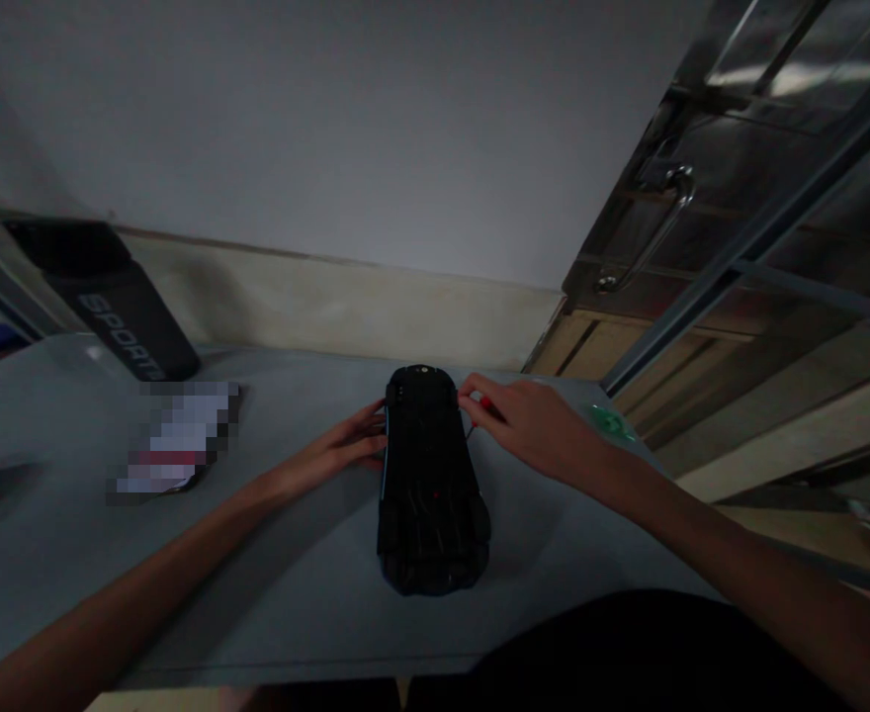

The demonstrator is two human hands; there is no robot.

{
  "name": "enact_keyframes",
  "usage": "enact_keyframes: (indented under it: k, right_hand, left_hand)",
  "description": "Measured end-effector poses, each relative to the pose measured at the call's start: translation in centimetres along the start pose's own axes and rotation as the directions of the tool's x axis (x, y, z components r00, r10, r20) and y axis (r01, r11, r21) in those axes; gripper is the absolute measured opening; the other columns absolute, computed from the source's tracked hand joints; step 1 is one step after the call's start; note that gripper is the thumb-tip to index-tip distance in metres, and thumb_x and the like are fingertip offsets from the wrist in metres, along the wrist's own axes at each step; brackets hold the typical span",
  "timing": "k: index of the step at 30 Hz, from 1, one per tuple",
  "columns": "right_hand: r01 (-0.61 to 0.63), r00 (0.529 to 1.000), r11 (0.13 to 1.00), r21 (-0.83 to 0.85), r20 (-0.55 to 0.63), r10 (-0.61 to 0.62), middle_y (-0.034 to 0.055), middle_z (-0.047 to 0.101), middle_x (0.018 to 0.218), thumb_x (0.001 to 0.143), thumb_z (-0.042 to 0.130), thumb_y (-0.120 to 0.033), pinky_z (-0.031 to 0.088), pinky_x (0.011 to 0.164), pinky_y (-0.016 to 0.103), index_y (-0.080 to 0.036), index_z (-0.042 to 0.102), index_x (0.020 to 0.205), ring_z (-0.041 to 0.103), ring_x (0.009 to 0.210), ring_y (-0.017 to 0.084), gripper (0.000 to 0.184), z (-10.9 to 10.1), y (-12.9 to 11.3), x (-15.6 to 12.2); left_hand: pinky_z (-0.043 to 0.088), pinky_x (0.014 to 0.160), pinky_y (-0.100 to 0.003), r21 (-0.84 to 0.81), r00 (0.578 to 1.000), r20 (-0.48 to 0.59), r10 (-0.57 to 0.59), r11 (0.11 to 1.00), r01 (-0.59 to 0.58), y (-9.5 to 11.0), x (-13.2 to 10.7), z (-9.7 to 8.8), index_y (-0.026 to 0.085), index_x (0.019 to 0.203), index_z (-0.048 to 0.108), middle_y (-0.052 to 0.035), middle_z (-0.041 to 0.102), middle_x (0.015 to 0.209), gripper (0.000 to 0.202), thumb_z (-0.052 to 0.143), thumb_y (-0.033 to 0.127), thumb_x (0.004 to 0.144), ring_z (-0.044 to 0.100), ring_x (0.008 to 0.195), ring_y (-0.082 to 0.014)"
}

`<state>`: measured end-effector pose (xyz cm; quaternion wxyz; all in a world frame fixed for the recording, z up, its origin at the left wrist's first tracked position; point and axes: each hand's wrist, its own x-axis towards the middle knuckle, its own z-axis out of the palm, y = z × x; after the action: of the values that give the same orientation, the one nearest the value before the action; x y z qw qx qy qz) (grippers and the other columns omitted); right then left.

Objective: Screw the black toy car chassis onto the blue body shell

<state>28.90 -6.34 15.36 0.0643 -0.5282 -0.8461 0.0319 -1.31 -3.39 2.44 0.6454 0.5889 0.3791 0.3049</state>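
A long black device (429, 485), shaped like a toy car body turned underside up, lies lengthwise on the grey table (272, 574) in front of me. My left hand (346, 447) rests against its left edge with the fingers stretched out flat. My right hand (528, 427) is at its far right side, fingers pinched round a small red thing (485, 403) that I cannot name. A thin dark wire seems to run from that spot to the device.
A black sports bottle (113, 307) lies tilted at the back left. A blurred-out card or packet (175, 440) lies on the table left of the device. A small green object (609, 422) sits by the table's right edge. A metal-framed door (739, 218) with a handle stands at right.
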Motion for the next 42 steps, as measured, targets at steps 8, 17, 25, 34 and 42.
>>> enact_keyframes:
  k: [8, 17, 25, 34, 42]
  right_hand:
    - [0.04, 0.998, 0.998, 0.055, 0.041, -0.042, 0.0051, 0.077, 0.092, 0.112, 0.05, -0.029, 0.044, 0.081, 0.034, -0.022, 0.07, 0.136, 0.07, 0.082, 0.023, 0.031, -0.4, -0.2, 0.4]
    - [-0.004, 0.997, 0.997, 0.072, 0.072, -0.001, 0.0048, 0.078, 0.092, 0.108, 0.058, -0.025, 0.046, 0.079, 0.033, -0.021, 0.069, 0.14, 0.07, 0.081, 0.022, 0.034, -0.8, -0.3, 0.2]
    - [-0.086, 0.993, 0.996, 0.001, 0.078, 0.086, 0.0072, 0.077, 0.087, 0.112, 0.053, -0.03, 0.039, 0.072, 0.034, -0.022, 0.072, 0.101, 0.067, 0.078, 0.022, 0.023, -1.7, -0.6, 1.0]
    - [0.141, 0.989, 0.913, 0.383, -0.012, -0.148, 0.0019, 0.074, 0.086, 0.107, 0.055, -0.035, 0.042, 0.075, 0.033, -0.022, 0.071, 0.102, 0.062, 0.075, 0.018, 0.021, -2.3, -4.2, 2.9]
    - [0.16, 0.979, 0.877, 0.454, 0.044, -0.201, 0.0006, 0.068, 0.079, 0.106, 0.055, -0.034, 0.041, 0.075, 0.034, -0.023, 0.067, 0.095, 0.058, 0.073, 0.018, 0.02, 0.3, -5.5, 4.3]
  left_hand:
    - [0.058, 0.115, -0.05, -0.017, 1.0, 0.022, 0.013, 1.0, -0.012, -0.1, 0.2, 0.1, 0.023, 0.184, 0.031, -0.0212, 0.051, 0.182, 0.101, 0.082, 0.048, 0.1, 0.057, 0.159, -0.0418]
    - [0.058, 0.115, -0.052, -0.041, 0.999, 0.024, 0.027, 0.999, -0.026, 0.0, 0.4, 0.3, 0.026, 0.183, 0.035, -0.02, 0.052, 0.181, 0.102, 0.085, 0.051, 0.098, 0.056, 0.159, -0.0431]
    - [0.058, 0.116, -0.053, -0.077, 0.999, 0.017, 0.028, 0.997, -0.027, -0.2, 0.3, 0.4, 0.027, 0.182, 0.037, -0.02, 0.05, 0.183, 0.098, 0.085, 0.046, 0.099, 0.053, 0.162, -0.0435]
    - [0.061, 0.111, -0.05, -0.087, 0.997, 0.036, 0.072, 0.994, -0.068, 0.0, 0.6, 0.7, 0.025, 0.18, 0.039, -0.0199, 0.055, 0.178, 0.088, 0.079, 0.037, 0.103, 0.057, 0.158, -0.0409]
    - [0.064, 0.109, -0.049, -0.139, 0.991, 0.064, 0.121, 0.984, -0.111, -0.8, 1.1, 0.5, 0.029, 0.175, 0.047, -0.0168, 0.068, 0.163, 0.086, 0.085, 0.039, 0.099, 0.065, 0.15, -0.0383]
